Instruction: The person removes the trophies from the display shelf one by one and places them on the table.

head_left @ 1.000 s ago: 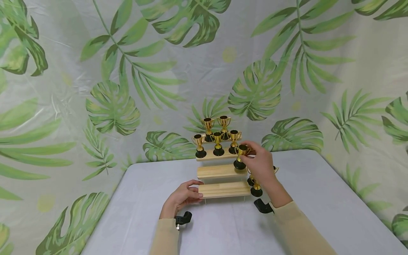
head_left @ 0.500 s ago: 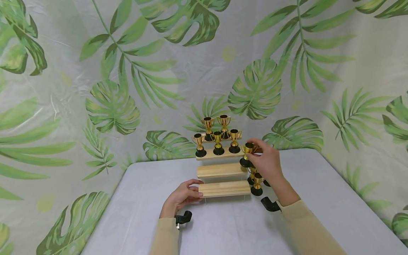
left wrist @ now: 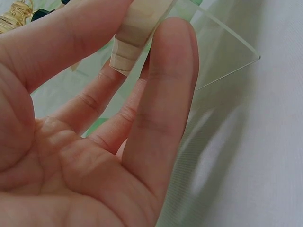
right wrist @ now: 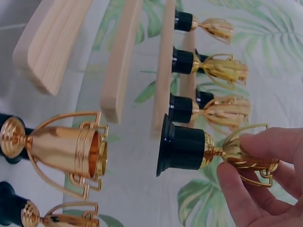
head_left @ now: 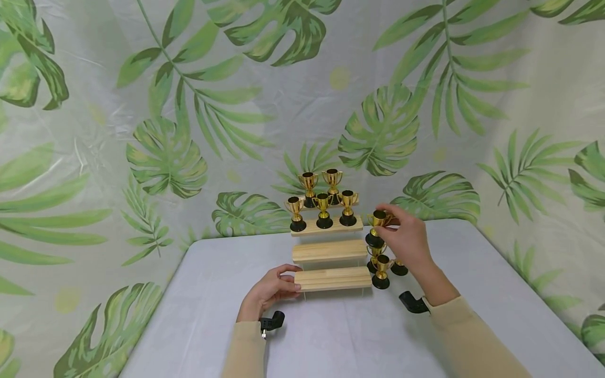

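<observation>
In the head view, a small gold trophy cup (head_left: 375, 237) on a black base hangs upright beside the right end of the stepped wooden stand (head_left: 330, 252). My right hand (head_left: 410, 236) pinches its cup between thumb and fingers, as the right wrist view also shows for the trophy (right wrist: 184, 147). Below it, several more trophies (head_left: 381, 278) stand on the table by the stand. At the left end of the lowest step my left hand (head_left: 270, 287) grips the board (left wrist: 137, 28), thumb and fingers around its end. The two lower steps are bare.
Three trophies (head_left: 324, 210) stand in a row on the second step from the top, and two trophies (head_left: 333, 184) on the top step. A white cloth covers the table (head_left: 212, 294). A leaf-patterned curtain (head_left: 293, 105) hangs behind.
My right hand has moved right with the trophy, from over the right end of the second-lowest step to beside the stand. My left hand has stayed in place.
</observation>
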`<state>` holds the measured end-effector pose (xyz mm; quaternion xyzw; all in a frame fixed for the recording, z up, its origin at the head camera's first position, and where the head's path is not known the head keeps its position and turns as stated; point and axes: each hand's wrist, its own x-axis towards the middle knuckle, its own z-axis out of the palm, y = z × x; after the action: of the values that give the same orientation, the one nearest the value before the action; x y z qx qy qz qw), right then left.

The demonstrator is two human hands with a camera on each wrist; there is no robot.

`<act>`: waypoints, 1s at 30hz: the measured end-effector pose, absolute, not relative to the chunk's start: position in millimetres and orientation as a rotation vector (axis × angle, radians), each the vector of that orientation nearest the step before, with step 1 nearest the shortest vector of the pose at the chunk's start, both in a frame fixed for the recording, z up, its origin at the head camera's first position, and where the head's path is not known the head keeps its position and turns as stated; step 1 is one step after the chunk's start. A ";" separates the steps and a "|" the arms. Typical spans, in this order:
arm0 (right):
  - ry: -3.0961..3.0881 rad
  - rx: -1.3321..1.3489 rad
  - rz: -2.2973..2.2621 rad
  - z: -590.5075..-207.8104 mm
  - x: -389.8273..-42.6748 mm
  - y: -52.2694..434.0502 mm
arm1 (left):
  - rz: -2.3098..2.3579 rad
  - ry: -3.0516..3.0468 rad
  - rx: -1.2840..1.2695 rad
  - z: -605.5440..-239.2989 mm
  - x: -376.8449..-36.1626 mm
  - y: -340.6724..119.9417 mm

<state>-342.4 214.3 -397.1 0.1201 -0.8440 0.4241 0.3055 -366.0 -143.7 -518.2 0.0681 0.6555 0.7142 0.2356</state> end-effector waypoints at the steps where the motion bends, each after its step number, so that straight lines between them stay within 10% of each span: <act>1: -2.238 0.318 1.113 -397.3 -342.0 215.5 | 1.961 1.797 0.187 -517.8 -365.6 -143.8; 30: -2.274 0.321 0.972 -409.8 -322.6 243.8 | 1.974 1.787 0.166 -517.2 -365.6 -143.4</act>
<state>-322.6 243.8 -409.8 0.1220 -0.8644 0.3696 0.3183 -365.6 -143.4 -517.2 0.0604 0.6510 0.7194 0.2346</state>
